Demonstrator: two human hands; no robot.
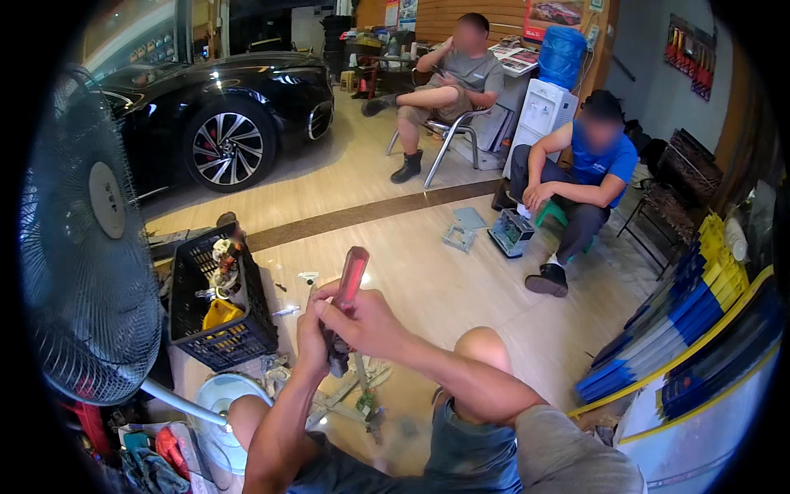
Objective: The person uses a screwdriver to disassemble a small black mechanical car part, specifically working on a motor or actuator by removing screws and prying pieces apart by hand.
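Observation:
My right hand [369,323] is wrapped round a screwdriver [354,273] with a translucent red handle that points up and away. Its shaft seems to run down below the fist. Close against it, my left hand [310,333] is closed on a small dark part [336,359], whose kind I cannot make out. The two hands touch or nearly touch, above the floor between my knees. Beneath them lie pale metal pieces [329,403] and a small green circuit board [366,403].
A black crate [226,350] of mixed parts stands at the left, beside a large fan [103,222]. Two people sit ahead, one [576,177] near an opened metal box [511,233]. A black car [230,115] is parked far left; blue and yellow packages [675,305] stand right.

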